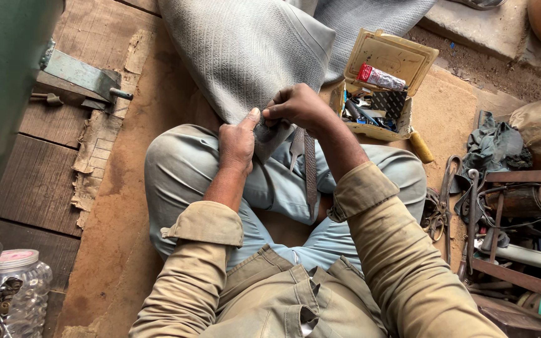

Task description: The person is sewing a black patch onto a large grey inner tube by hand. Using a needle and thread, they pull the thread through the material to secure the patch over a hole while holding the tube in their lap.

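I sit cross-legged on a wooden floor with a large grey textured fabric piece (245,50) draped toward my lap. My left hand (237,143) pinches the fabric's lower corner, thumb pointing up against it. My right hand (297,107) grips the same corner from the right, fingers closed on it. A dark narrow strap (310,175) hangs down from under my right hand across my leg. Whether a needle or tool is in my fingers cannot be told.
An open yellowish box (387,84) with small tools and a red-white tube lies right of my hands. Scissors (449,188), rags and a crate of metal parts sit at the right. A plastic jar (14,294) stands bottom left, a green panel (1,94) far left.
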